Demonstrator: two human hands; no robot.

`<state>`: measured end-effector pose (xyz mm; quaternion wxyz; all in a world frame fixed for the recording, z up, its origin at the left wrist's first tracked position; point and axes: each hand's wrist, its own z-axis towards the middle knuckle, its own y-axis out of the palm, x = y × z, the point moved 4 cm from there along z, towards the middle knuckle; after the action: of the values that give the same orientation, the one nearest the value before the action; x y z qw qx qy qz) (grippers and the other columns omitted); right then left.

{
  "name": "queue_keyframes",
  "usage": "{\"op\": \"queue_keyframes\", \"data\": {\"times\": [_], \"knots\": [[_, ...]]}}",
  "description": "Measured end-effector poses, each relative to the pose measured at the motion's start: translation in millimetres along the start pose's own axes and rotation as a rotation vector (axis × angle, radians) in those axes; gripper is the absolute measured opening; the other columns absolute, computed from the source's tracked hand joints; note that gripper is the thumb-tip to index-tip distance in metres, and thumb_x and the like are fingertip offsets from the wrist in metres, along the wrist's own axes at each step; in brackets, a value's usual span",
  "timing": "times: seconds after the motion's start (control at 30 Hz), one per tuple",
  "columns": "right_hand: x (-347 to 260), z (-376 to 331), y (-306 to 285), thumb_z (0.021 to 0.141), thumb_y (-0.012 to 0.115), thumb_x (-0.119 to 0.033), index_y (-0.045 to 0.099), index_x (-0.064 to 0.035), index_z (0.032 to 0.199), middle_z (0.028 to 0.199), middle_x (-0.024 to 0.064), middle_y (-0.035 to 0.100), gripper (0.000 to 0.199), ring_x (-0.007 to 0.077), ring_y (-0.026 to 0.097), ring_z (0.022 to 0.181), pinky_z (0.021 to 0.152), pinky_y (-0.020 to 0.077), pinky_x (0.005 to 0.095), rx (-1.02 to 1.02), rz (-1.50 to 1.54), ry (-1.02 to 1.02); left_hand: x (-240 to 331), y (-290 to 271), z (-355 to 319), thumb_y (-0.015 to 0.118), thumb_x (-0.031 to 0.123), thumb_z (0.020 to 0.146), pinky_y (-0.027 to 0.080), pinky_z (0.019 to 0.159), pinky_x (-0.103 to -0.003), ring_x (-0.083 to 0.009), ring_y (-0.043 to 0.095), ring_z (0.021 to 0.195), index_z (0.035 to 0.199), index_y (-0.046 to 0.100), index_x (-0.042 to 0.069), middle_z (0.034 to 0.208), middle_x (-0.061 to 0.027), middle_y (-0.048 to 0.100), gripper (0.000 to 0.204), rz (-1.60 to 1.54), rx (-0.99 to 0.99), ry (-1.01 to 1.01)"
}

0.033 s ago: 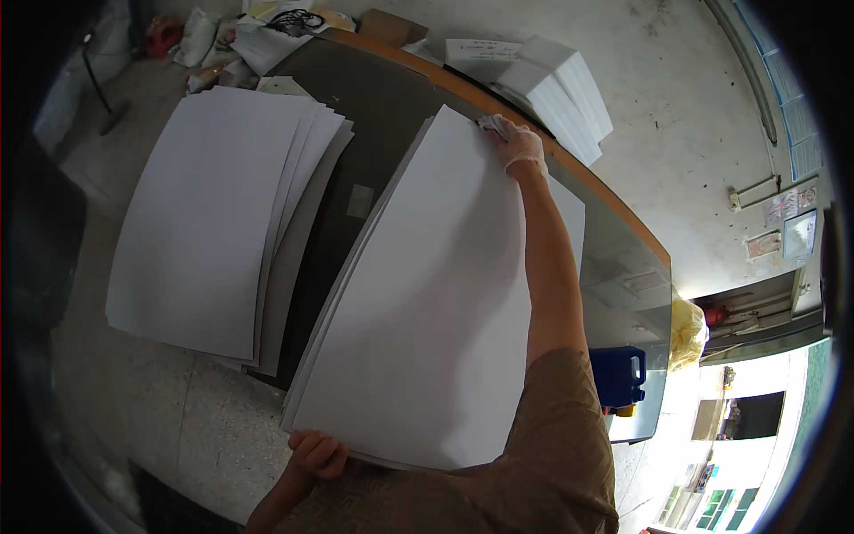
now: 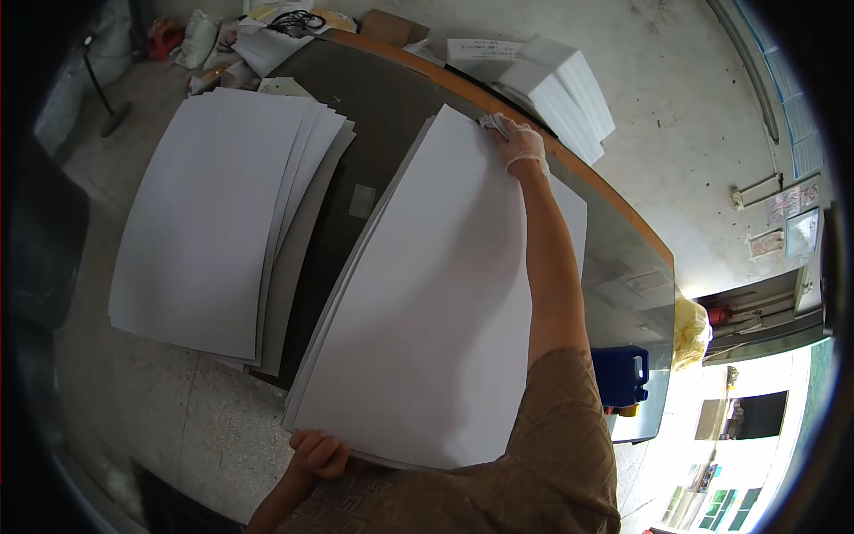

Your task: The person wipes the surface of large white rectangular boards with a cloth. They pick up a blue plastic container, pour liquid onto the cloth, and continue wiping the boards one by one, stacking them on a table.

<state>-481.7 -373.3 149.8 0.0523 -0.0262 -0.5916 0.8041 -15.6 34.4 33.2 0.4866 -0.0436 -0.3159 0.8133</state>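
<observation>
A stack of large white sheets (image 2: 445,303) lies on the dark bench (image 2: 391,98), its near edge hanging past the bench over the floor. The gloved right hand (image 2: 516,142) pinches the stack's far corner; the bare left hand (image 2: 318,454) is closed on its near corner. Just to the left, a second fanned pile of sheets (image 2: 213,222) overhangs the bench. Foam boards (image 2: 560,89) sit at the bench's far edge, a blue jug (image 2: 621,376) stands to the right.

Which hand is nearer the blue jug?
Right. The right hand grips the far corner of the paper stack, up-table from the blue jug. The left hand holds the stack's near edge, farther off across the sheets.
</observation>
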Motion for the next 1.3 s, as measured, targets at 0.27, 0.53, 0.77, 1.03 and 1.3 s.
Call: {"op": "queue_keyframes", "data": {"times": [0.27, 0.53, 0.77, 1.03, 1.3], "knots": [[-58, -257, -67, 0.083, 0.074, -0.040, 0.063, -0.0176, 0.129, 0.107, 0.0147, 0.063, 0.052, 0.0318, 0.058, 0.104, 0.090, 0.0491, 0.0431, -0.090, 0.140, -0.227, -8, 11, 16, 0.042, 0.046, 0.096, 0.035, 0.085, -0.035, -0.0163, 0.044, 0.088, 0.096, 0.045, 0.018, 0.099, -0.0001, 0.045, 0.028, 0.070, 0.192, 0.100], [-122, -460, -155, 0.058, 0.089, -0.029, 0.066, -0.0215, 0.123, 0.096, 0.0050, 0.056, 0.069, 0.0233, 0.056, 0.084, 0.070, 0.0457, 0.0417, -0.258, 0.339, -0.374, -11, 27, 13, 0.035, 0.051, 0.098, 0.033, 0.083, -0.035, -0.0149, 0.040, 0.085, 0.094, 0.040, 0.017, 0.096, 0.0004, 0.041, 0.035, 0.117, 0.331, 0.143], [-1, -230, -59, 0.078, 0.077, -0.034, 0.063, -0.0141, 0.125, 0.100, 0.0160, 0.061, 0.053, 0.0347, 0.059, 0.097, 0.083, 0.0497, 0.0452, 0.009, 0.090, -0.285, -5, 6, 14, 0.039, 0.051, 0.099, 0.034, 0.087, -0.036, -0.0184, 0.040, 0.095, 0.096, 0.038, 0.018, 0.102, -0.0021, 0.041, 0.033, 0.110, 0.071, 0.072], [102, -50, 5, 0.092, 0.061, -0.046, 0.062, -0.0152, 0.131, 0.109, 0.0196, 0.067, 0.050, 0.0361, 0.063, 0.103, 0.093, 0.0485, 0.0420, 0.056, -0.043, 0.084, -6, 7, -14, 0.036, 0.053, 0.099, 0.034, 0.088, -0.038, -0.0199, 0.040, 0.097, 0.097, 0.038, 0.020, 0.100, -0.0022, 0.041, 0.033, 0.193, 0.121, 0.039], [-34, -391, -127, 0.064, 0.084, -0.030, 0.066, -0.0149, 0.117, 0.092, 0.0072, 0.059, 0.058, 0.0266, 0.057, 0.085, 0.073, 0.0446, 0.0440, -0.029, 0.223, -0.305, -12, 23, 10, 0.026, 0.055, 0.099, 0.038, 0.080, -0.037, -0.0189, 0.043, 0.086, 0.096, 0.043, 0.016, 0.094, -0.0027, 0.044, 0.043, 0.217, 0.417, 0.100]]}}
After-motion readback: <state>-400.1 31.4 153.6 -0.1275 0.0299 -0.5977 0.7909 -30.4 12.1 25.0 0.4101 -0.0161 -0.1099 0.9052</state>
